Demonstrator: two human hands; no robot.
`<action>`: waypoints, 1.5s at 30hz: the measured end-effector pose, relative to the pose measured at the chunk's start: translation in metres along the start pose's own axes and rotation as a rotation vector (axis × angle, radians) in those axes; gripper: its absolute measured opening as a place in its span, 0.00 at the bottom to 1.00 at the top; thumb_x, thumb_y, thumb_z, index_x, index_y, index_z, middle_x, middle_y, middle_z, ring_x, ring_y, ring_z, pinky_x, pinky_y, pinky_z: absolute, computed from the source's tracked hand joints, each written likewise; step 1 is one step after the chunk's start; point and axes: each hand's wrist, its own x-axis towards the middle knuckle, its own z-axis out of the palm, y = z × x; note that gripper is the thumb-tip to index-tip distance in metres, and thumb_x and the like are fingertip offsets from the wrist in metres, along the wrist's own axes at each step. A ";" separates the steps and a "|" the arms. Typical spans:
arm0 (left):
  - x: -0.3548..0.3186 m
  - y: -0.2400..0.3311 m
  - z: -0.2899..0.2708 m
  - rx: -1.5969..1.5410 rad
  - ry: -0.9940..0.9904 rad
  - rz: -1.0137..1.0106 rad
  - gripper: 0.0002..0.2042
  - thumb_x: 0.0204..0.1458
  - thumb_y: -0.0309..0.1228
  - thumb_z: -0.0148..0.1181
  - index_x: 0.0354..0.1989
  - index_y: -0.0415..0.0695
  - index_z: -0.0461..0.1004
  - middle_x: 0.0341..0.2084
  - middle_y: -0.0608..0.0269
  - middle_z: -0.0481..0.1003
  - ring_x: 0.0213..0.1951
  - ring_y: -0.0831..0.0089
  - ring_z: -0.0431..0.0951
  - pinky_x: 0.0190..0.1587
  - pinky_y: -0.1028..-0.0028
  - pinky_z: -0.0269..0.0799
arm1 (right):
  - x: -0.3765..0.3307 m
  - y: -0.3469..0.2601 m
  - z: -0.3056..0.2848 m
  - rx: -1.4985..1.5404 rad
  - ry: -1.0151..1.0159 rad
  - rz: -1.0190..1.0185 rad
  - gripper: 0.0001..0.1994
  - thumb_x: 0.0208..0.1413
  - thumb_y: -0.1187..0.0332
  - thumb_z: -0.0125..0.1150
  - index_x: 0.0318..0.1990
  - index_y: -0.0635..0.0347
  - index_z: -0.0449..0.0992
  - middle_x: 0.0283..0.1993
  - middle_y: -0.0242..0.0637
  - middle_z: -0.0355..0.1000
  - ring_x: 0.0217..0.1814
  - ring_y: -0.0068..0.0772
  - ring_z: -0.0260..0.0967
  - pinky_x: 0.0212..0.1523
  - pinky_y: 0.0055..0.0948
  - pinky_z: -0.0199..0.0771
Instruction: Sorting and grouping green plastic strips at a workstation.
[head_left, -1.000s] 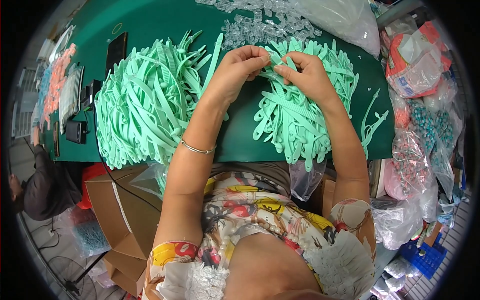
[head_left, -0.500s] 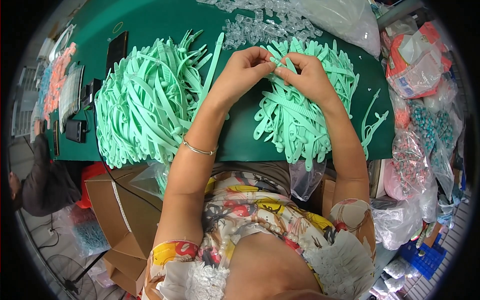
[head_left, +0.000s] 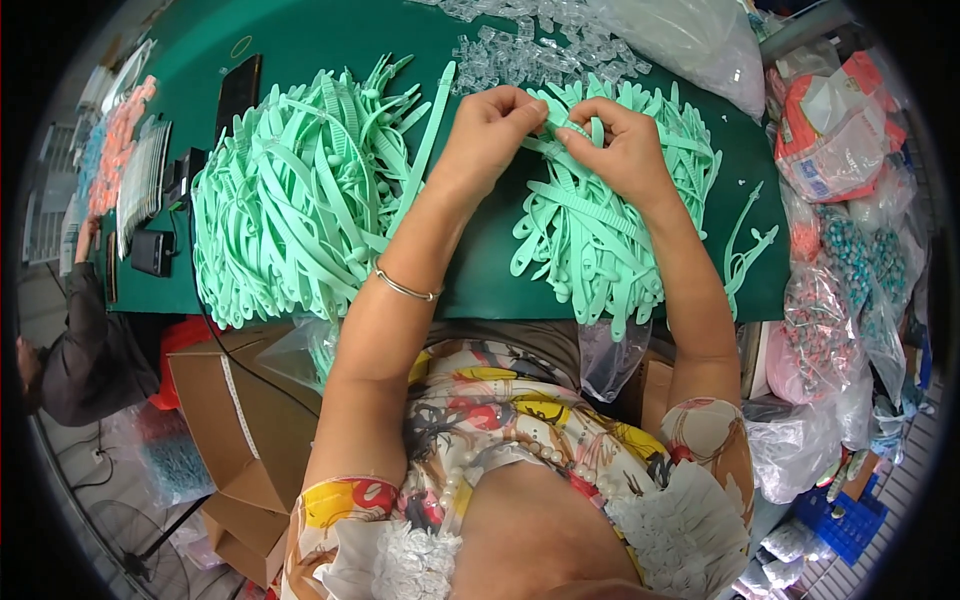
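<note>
Above the right-hand pile of mint-green straps (head_left: 590, 255), my left hand (head_left: 490, 130) pinches a mint-green strap (head_left: 562, 115) between thumb and fingertips. Close beside it, my right hand (head_left: 625, 150) is closed with thumb and fingers curled round part of a green strap. Whether both hands grip the same strap is hard to tell against the pile. A larger heap of the same straps (head_left: 285, 215), ribbed and with holes, lies to the left of my left forearm. One long strap (head_left: 432, 135) sticks out from its right side.
Small clear plastic pieces (head_left: 545, 55) lie scattered at the back of the green table (head_left: 480, 270), beside a clear bag (head_left: 690, 40). A few loose straps (head_left: 742, 250) lie at the right. Black phone (head_left: 238, 95) and cable at left; cardboard box (head_left: 245, 410) below; another person's arm (head_left: 85, 330) far left.
My hands have drawn slightly apart, with the right hand shifting right and its fingers lifting. The green strap between them shows more. At the far left, the other person's arm has moved up.
</note>
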 end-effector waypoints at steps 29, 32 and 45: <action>0.009 -0.021 -0.031 1.243 0.492 0.289 0.09 0.41 0.31 0.61 0.33 0.46 0.76 0.32 0.59 0.72 0.35 0.59 0.73 0.35 0.65 0.70 | 0.004 -0.015 -0.027 0.460 -0.235 0.364 0.15 0.51 0.61 0.58 0.42 0.60 0.71 0.24 0.27 0.67 0.18 0.10 0.54 0.18 0.10 0.53; 0.011 -0.022 -0.030 1.214 0.514 0.332 0.08 0.41 0.32 0.61 0.31 0.46 0.76 0.31 0.60 0.72 0.34 0.60 0.74 0.34 0.65 0.70 | 0.006 -0.014 -0.030 0.505 -0.279 0.350 0.17 0.51 0.61 0.57 0.45 0.61 0.69 0.26 0.28 0.68 0.20 0.10 0.56 0.19 0.10 0.54; 0.024 -0.030 -0.025 1.140 0.580 0.337 0.07 0.40 0.35 0.62 0.25 0.46 0.76 0.26 0.60 0.72 0.31 0.60 0.73 0.33 0.62 0.65 | 0.006 -0.013 -0.026 0.414 -0.295 0.385 0.11 0.51 0.72 0.57 0.42 0.62 0.69 0.31 0.33 0.72 0.24 0.13 0.62 0.23 0.11 0.61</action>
